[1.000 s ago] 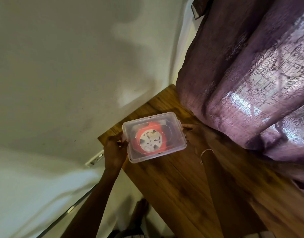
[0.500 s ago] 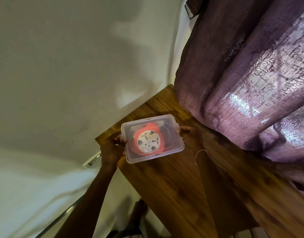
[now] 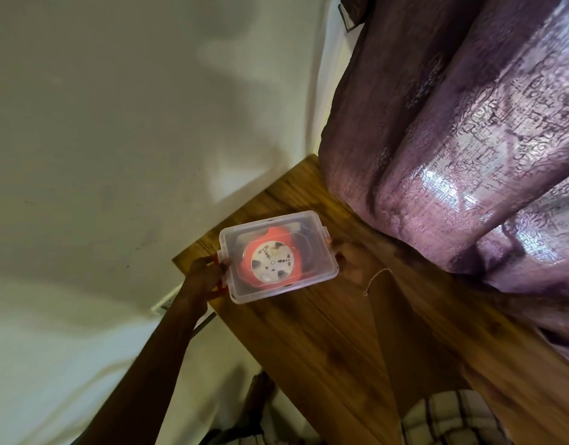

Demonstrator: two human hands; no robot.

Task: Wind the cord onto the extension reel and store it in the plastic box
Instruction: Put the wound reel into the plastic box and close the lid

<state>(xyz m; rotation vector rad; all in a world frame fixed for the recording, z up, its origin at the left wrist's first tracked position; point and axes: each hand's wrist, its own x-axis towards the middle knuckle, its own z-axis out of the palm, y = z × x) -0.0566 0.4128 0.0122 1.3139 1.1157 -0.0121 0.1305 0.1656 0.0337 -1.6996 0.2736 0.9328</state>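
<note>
We hold the plastic box [image 3: 278, 256] by its two short ends over the wooden table [image 3: 325, 342]: left hand [image 3: 202, 277] curled closed around the red clip [image 3: 219, 285], right hand [image 3: 352, 261] with fingers pressed to the opposite end. Lid on; the orange extension reel [image 3: 272, 260] lies flat inside. Beyond, a purple curtain [image 3: 453, 133] drapes onto the table's far edge, beside a pale wall [image 3: 116, 123].
</note>
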